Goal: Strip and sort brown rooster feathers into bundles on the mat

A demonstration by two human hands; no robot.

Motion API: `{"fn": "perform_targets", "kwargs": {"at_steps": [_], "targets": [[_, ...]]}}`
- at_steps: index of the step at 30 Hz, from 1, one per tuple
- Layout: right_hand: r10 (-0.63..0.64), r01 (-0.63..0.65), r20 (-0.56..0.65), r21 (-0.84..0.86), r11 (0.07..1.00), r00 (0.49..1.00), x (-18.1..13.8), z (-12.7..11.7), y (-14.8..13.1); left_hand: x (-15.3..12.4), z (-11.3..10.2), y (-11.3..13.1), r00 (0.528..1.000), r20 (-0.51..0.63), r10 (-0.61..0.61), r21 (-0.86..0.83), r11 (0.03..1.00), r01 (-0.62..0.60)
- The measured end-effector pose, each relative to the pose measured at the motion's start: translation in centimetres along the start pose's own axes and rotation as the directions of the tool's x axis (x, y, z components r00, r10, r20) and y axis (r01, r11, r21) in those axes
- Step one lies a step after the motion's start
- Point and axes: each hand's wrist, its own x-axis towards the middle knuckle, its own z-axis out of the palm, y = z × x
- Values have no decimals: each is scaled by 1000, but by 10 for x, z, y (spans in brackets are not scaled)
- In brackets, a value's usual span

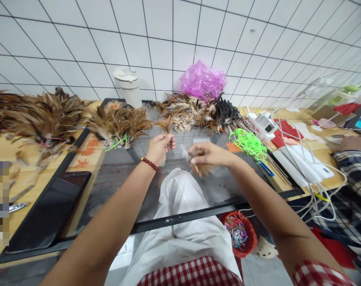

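Note:
Over the middle of a glass panel in a black frame (180, 217), my left hand (161, 147) is closed in a pinch. A small brown feather tuft (166, 124) rises from its fingertips. My right hand (208, 154), smeared by motion, is closed a short way to the right, with blurred brown feathers (202, 170) hanging below its fingers. Behind my hands lie a feather bundle (119, 121) tied with green string and a pile of brown and pale feathers (183, 113). Black feathers (226, 113) lie at that pile's right end.
More feathers (43, 113) cover the left side. A black phone (49, 210) lies front left. A white cup (128, 85) and pink plastic bag (202, 79) stand by the wall. Green cord (249, 143), a blue cutter (265, 169), and cables (311, 159) lie right. Another person's sleeve (355, 167) is at far right.

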Motion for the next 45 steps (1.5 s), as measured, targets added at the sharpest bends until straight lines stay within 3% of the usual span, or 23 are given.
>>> {"fn": "perform_targets", "kwargs": {"at_steps": [1, 2, 3, 4, 5, 7, 9, 11, 17, 23, 26, 30, 34, 37, 40, 45], "targets": [[-7, 6, 113, 12, 1000, 994, 13, 0, -4, 0, -2, -1, 1000, -4, 8, -17, 1000, -8], [-10, 10, 147, -4, 1000, 989, 26, -1, -6, 0, -4, -2, 1000, -6, 11, -33, 999, -12], [-12, 15, 84, -35, 999, 996, 39, -4, -6, 1, -6, -2, 1000, -10, 12, -46, 999, -13], [-20, 15, -74, -68, 998, 997, 51, -7, -3, 2, -7, -2, 1000, -22, 14, -59, 998, -16], [-26, -1, -273, -98, 995, 962, 63, -10, 3, 3, -8, -3, 999, -44, 21, -71, 997, -24], [-20, -75, -580, -139, 988, 814, 84, -14, 18, 6, -8, -3, 993, -103, 50, -99, 993, -61], [6, -153, -716, -141, 978, 698, 99, -12, 32, 8, -7, -4, 986, -145, 79, -119, 988, -96], [15, -192, -749, -150, 970, 663, 109, -6, 41, 10, -7, -4, 983, -164, 87, -128, 986, -109], [-48, -351, -693, -423, 835, 719, 122, 12, 36, 11, -5, -2, 981, -182, 60, -129, 988, -84], [-72, -406, -677, -519, 752, 732, 122, 13, 30, 15, -5, -2, 958, -276, 77, -220, 965, -141], [-157, -387, -686, -567, 728, 711, 120, -4, 27, 17, -6, -3, 950, -304, 69, -243, 959, -148], [-241, -408, -674, -652, 639, 698, 133, -43, 18, 18, -7, -4, 949, -309, 59, -264, 954, -145], [-257, -392, -571, -766, 510, 780, 159, -71, 14, 18, -7, -4, 952, -301, 47, -267, 955, -131], [-175, -414, -549, -770, 485, 817, 173, -76, 17, 17, -7, -4, 952, -304, 46, -265, 955, -131], [-146, -455, -585, -743, 491, 798, 175, -71, 18, 18, -7, -5, 952, -301, 53, -258, 957, -135], [-149, -557, -722, -633, 537, 676, 163, -55, 5, 20, -7, -8, 952, -297, 72, -261, 953, -153]]}}
